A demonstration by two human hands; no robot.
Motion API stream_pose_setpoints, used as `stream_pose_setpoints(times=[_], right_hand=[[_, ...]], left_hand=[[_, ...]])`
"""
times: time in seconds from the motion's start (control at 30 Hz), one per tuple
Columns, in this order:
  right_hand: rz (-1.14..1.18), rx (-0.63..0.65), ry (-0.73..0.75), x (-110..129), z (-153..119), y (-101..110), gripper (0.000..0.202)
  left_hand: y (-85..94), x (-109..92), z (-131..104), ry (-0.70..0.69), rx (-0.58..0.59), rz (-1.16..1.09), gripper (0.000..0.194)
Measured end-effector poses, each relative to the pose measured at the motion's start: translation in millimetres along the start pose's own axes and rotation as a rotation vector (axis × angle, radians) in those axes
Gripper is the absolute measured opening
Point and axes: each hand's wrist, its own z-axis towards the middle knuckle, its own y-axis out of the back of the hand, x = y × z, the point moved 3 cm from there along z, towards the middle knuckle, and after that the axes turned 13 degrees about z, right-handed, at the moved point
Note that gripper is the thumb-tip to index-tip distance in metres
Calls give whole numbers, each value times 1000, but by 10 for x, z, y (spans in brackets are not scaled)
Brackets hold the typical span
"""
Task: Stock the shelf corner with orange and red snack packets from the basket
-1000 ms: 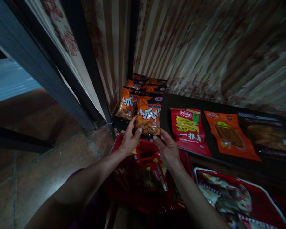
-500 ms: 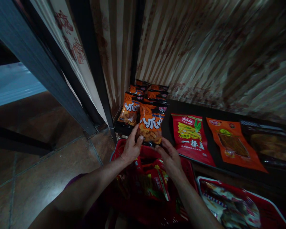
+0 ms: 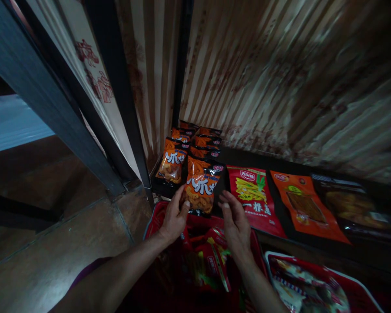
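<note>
An orange and black snack bag leans at the front of the black shelf, in front of several like it. My left hand grips its lower left corner, thumb on the front. Just right of the bag, my right hand is apart from it, fingers spread and holding nothing. Another orange bag stands to the left. Beside my right hand, a red bag with yellow sticks lies on the shelf. Beneath my hands, a red basket holds red snack bags.
Farther right on the shelf lie an orange packet and a dark packet. A second red basket with white packets stands at lower right. A dark metal post rises at the left; patterned curtain hangs behind.
My right hand has let go of the orange bag and moved off to its right, fingers opened. My left hand still holds the bag. The view has shifted slightly.
</note>
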Motion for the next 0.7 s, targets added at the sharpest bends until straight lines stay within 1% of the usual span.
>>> stream_pose_setpoints(times=[0.1, 0.2, 0.3, 0.4, 0.47, 0.53, 0.63, 0.7], right_hand=[[11, 36, 74, 89, 29, -15, 46], [7, 8, 156, 156, 145, -24, 43], [-19, -55, 155, 131, 347, -27, 45], [-58, -78, 151, 132, 500, -77, 51], [-71, -73, 175, 206, 515, -153, 50], [-59, -46, 193, 313, 467, -261, 47], [-11, 36, 152, 403, 356, -463, 49], [2, 92, 109, 377, 296, -603, 56]], left_hand=[[4, -26, -13, 45, 1, 27, 54], [2, -52, -12, 58, -13, 44, 53], [-11, -71, -9, 72, -10, 29, 54], [-19, -90, -5, 75, -3, 32, 54], [-3, -107, 10, 55, -17, 35, 52], [41, -126, 38, 17, -44, 35, 52], [164, -158, 96, -37, -100, 76, 51], [269, -180, 130, -65, -136, 130, 51]])
